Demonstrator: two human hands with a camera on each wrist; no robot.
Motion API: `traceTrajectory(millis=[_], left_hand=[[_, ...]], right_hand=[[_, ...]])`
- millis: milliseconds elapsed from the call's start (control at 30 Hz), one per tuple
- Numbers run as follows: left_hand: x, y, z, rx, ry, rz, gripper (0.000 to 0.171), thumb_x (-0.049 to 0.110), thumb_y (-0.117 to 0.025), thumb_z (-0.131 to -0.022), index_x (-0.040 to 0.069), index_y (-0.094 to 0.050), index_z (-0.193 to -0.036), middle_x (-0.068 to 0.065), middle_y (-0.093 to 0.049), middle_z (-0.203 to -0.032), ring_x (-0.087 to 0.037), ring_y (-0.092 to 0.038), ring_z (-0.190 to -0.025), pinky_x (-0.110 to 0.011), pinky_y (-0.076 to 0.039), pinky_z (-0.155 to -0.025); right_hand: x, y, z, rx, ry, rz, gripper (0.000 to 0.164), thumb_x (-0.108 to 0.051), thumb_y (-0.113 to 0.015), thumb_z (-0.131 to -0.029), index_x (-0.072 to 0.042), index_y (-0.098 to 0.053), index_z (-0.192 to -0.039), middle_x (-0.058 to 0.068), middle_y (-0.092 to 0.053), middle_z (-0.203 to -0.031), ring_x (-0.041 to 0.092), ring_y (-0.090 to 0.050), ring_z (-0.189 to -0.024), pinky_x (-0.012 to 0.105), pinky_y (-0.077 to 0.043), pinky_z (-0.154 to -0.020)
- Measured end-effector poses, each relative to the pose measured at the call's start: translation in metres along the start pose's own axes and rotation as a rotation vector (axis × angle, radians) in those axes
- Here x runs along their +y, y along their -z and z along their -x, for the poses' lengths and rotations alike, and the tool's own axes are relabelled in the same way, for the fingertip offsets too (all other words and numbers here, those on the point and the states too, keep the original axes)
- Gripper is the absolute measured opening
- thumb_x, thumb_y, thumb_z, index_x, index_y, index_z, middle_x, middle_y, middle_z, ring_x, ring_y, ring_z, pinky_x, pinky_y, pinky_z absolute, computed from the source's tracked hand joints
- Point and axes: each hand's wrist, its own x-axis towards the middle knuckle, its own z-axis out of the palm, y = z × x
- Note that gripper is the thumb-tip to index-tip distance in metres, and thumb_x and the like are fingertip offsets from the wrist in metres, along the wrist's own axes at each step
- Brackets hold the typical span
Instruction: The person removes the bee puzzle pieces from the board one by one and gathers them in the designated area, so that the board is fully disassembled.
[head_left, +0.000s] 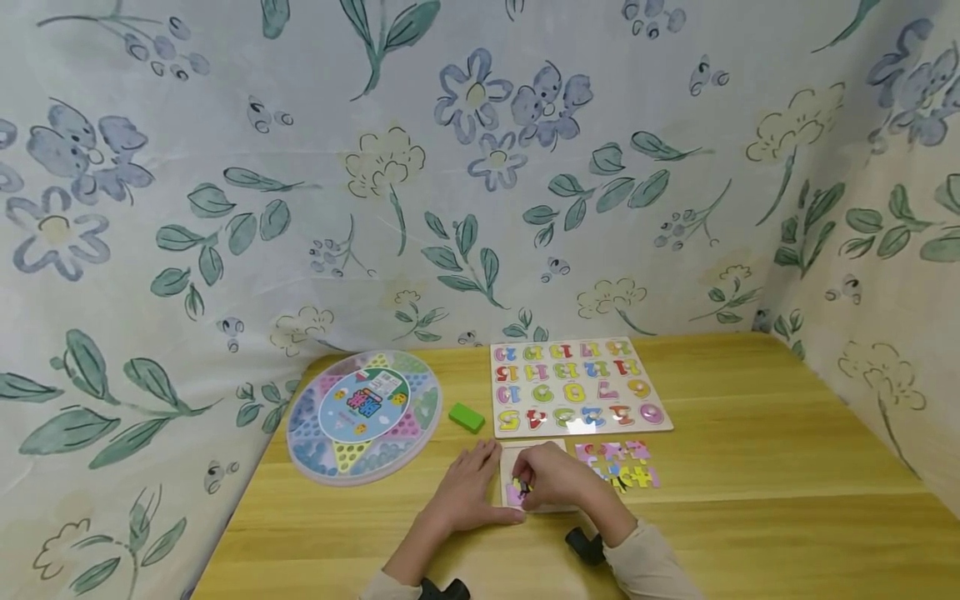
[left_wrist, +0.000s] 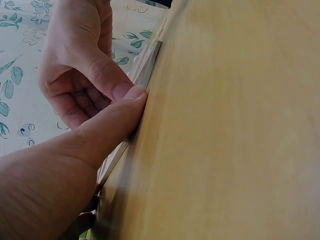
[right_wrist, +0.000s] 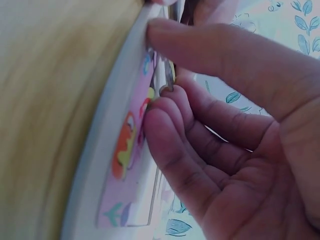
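Fingers of the right hand (head_left: 557, 473) were curled close together, pinching a small, thin jigsaw piece (right_wrist: 169, 75), mostly hidden, with some yellow showing.

That piece was at the near-left part of a pale, square wooden puzzle tray (head_left: 513, 457); whether they touched, I could not tell. Pink printed jigsaw pieces (head_left: 514, 497) lay inside the tray. The left hand (head_left: 467, 492) lay with fingers extended along the tray's left side, gripping nothing, its thumb against the near edge. Just right lay loose multicoloured jigsaw pieces (head_left: 611, 451); beyond the tray, a white rectangular board of colourful numbers (head_left: 553, 405). Leftward were a green rectangular block (head_left: 467, 417) and a round, clear-edged game board (head_left: 365, 406), all on a yellowish wood-grained table (head_left: 750, 442).
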Motion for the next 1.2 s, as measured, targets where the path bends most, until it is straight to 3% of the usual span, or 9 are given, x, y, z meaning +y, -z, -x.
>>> traceTrajectory(millis=[367, 633, 833, 1200], left_hand=[[0.002, 0.001, -0.002, 0.01, 0.01, -0.013, 0.114, 0.075, -0.065, -0.073, 0.006, -0.025, -0.154, -0.011, -0.025, -0.162, -0.029, -0.023, -0.15, -0.051, -0.022, -0.122], [0.003, 0.0, -0.003, -0.001, 0.018, 0.008, 0.114, 0.076, -0.063, -0.073, 0.008, -0.024, -0.155, -0.01, -0.024, -0.162, -0.028, -0.021, -0.151, -0.051, -0.021, -0.122], [0.002, 0.001, -0.002, -0.009, 0.027, 0.014, 0.114, 0.076, -0.063, -0.073, 0.008, -0.023, -0.155, -0.01, -0.023, -0.163, -0.029, -0.021, -0.151, -0.05, -0.02, -0.123], [0.001, 0.001, -0.001, -0.005, 0.032, 0.011, 0.115, 0.077, -0.064, -0.072, 0.008, -0.024, -0.155, -0.009, -0.024, -0.162, -0.028, -0.021, -0.151, -0.051, -0.021, -0.122]], right_hand=[[0.002, 0.003, 0.0, 0.006, 0.013, -0.011, 0.028, -0.008, -0.085, -0.062, -0.008, -0.069, -0.085, -0.004, -0.062, -0.074, 0.001, -0.05, -0.065, 0.018, -0.046, -0.059], [0.003, 0.006, 0.002, 0.001, -0.026, -0.024, 0.029, -0.01, -0.086, -0.064, -0.007, -0.07, -0.089, -0.004, -0.062, -0.075, 0.003, -0.052, -0.066, 0.019, -0.047, -0.06], [0.004, 0.01, 0.007, 0.01, -0.065, -0.054, 0.03, -0.009, -0.086, -0.066, -0.006, -0.07, -0.091, -0.003, -0.062, -0.076, 0.006, -0.052, -0.068, 0.019, -0.046, -0.059], [0.015, 0.025, 0.028, 0.02, -0.058, -0.106, 0.032, -0.006, -0.085, -0.066, -0.001, -0.069, -0.093, 0.002, -0.063, -0.079, 0.012, -0.056, -0.072, 0.019, -0.047, -0.061]])
